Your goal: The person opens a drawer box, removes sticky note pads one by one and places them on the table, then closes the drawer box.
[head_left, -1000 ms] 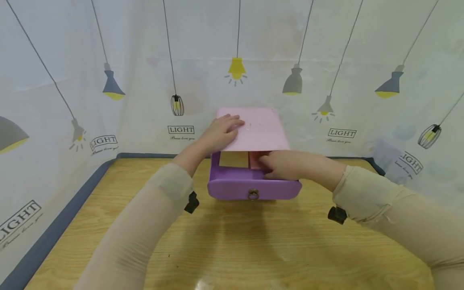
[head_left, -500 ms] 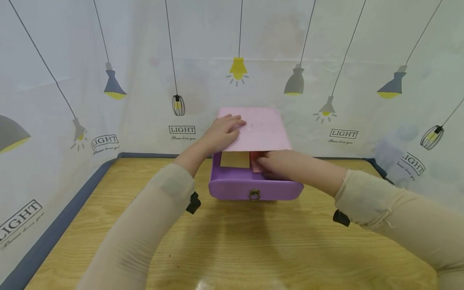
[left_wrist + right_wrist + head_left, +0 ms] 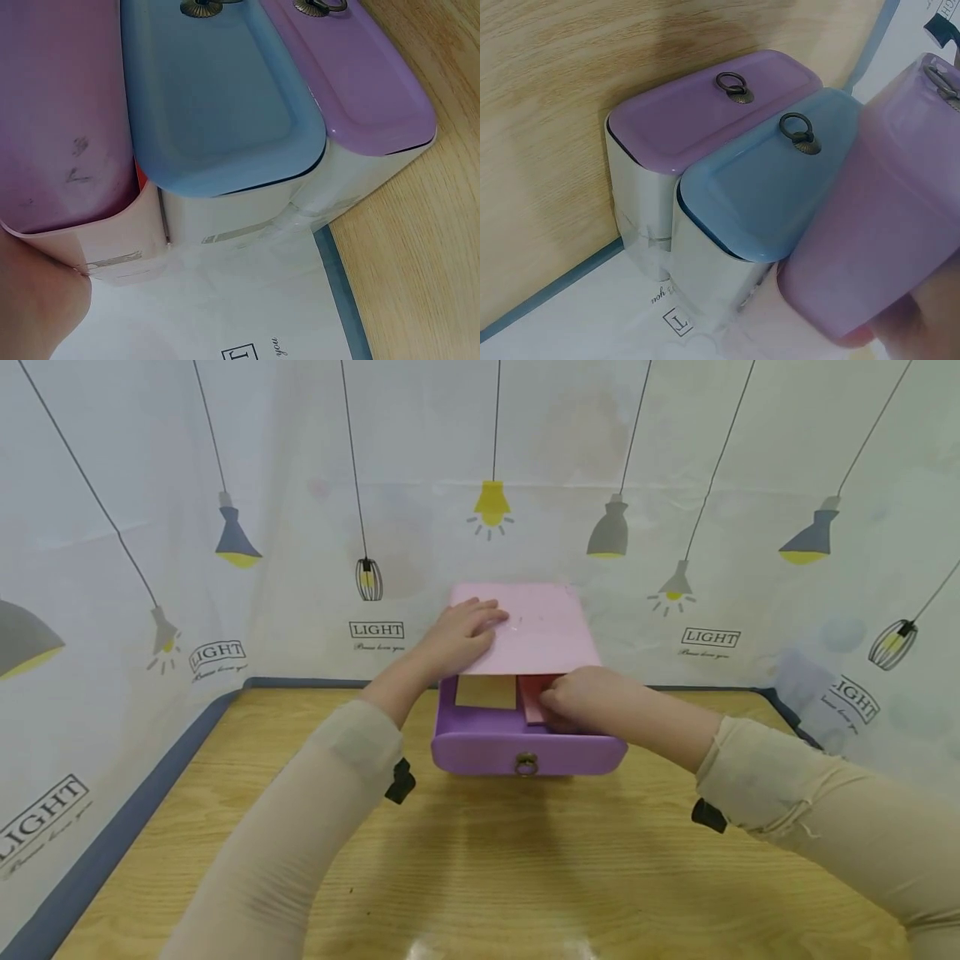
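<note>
A small drawer cabinet with a pale pink top (image 3: 551,631) stands at the back of the table. Its upper purple drawer (image 3: 472,752) is pulled out toward me. My left hand (image 3: 461,635) rests on the cabinet top, fingers spread. Inside the drawer my right hand (image 3: 588,697) pinches a flat pinkish-red rectangular piece (image 3: 532,706) at its right side; some fingers are hidden behind the hand. Left of it lies a pale yellow rectangular piece (image 3: 486,692), partly under the cabinet top. In the right wrist view, the pulled-out drawer (image 3: 877,195) hides most of the hand.
Below the pulled-out drawer, a blue drawer (image 3: 225,97) and another purple drawer (image 3: 360,82) are closed, each with a ring pull. The wooden table (image 3: 480,868) stretches in front. A white backdrop (image 3: 420,460) printed with lamps rises behind the cabinet.
The pinkish-red piece has slid toward the drawer front with my right hand, and more of it shows. The fingers have drawn in around it. My left hand stays on the cabinet top.
</note>
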`<action>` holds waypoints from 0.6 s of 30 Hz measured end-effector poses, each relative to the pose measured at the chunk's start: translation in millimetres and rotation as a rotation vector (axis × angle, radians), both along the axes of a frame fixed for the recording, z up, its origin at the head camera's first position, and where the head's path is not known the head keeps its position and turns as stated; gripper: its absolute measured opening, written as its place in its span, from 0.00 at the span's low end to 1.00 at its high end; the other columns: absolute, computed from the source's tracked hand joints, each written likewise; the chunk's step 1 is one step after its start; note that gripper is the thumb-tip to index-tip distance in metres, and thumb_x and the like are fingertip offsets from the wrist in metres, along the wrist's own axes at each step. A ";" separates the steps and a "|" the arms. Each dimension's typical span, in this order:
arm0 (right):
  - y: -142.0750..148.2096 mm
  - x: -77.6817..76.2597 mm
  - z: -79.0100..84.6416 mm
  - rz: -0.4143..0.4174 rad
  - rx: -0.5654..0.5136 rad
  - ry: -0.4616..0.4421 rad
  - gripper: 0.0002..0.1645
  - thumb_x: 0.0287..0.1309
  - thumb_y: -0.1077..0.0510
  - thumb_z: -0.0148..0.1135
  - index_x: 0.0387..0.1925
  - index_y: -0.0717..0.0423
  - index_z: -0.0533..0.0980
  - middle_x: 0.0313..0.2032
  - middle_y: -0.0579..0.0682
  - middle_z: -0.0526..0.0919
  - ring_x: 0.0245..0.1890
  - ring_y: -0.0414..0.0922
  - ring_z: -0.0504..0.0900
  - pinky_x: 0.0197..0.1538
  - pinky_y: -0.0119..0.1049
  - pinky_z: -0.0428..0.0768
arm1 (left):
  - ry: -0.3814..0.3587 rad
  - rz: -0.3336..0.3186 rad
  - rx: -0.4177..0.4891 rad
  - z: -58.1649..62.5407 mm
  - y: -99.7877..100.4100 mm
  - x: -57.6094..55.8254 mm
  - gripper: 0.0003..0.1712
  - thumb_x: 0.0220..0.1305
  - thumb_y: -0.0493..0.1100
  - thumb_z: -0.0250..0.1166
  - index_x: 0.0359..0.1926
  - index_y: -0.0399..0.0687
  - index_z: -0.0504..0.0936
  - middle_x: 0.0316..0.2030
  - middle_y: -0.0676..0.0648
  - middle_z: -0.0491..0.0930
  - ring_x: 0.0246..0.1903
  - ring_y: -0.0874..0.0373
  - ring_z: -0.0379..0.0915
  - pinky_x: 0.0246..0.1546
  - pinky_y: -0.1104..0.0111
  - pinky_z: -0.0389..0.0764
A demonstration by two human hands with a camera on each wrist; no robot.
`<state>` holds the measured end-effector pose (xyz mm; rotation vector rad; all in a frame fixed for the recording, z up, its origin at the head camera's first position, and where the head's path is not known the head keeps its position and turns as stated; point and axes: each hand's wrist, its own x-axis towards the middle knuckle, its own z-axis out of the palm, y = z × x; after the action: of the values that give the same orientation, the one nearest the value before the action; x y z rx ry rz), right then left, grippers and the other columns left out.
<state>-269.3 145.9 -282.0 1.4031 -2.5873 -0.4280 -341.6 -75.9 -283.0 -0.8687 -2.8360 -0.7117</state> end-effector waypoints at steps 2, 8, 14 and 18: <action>0.3 -0.2 -0.4 0.022 -0.006 0.009 0.12 0.50 0.64 0.62 0.18 0.52 0.68 0.16 0.45 0.72 0.18 0.48 0.73 0.25 0.42 0.75 | -0.001 -0.001 0.003 -0.7 -0.1 -0.5 0.27 0.72 0.45 0.45 0.70 0.50 0.67 0.73 0.47 0.56 0.74 0.50 0.40 0.72 0.60 0.37; -0.4 -0.5 -0.8 0.031 -0.008 -0.012 0.14 0.47 0.65 0.62 0.17 0.51 0.67 0.16 0.43 0.70 0.18 0.46 0.70 0.25 0.40 0.74 | -0.003 0.005 0.007 -2.6 -0.6 -2.7 0.27 0.73 0.46 0.44 0.70 0.51 0.67 0.73 0.48 0.56 0.74 0.51 0.40 0.72 0.60 0.36; -1.0 -0.9 -1.6 0.060 -0.027 0.015 0.12 0.50 0.63 0.62 0.17 0.54 0.70 0.15 0.45 0.73 0.16 0.47 0.73 0.24 0.43 0.76 | 0.000 0.007 -0.001 -2.3 0.0 -2.4 0.27 0.72 0.46 0.43 0.70 0.51 0.68 0.73 0.48 0.56 0.74 0.51 0.40 0.72 0.60 0.37; -0.8 0.9 -0.4 0.079 -0.024 0.057 0.12 0.51 0.62 0.62 0.18 0.54 0.70 0.14 0.45 0.73 0.14 0.46 0.72 0.22 0.42 0.75 | 0.001 0.007 -0.006 -1.8 -0.2 -1.9 0.27 0.73 0.46 0.43 0.70 0.52 0.67 0.73 0.48 0.56 0.74 0.51 0.40 0.72 0.59 0.36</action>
<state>-268.4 145.1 -282.5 1.4581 -2.4739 -0.4180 -343.6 -76.2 -284.8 -0.8585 -2.8408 -0.7022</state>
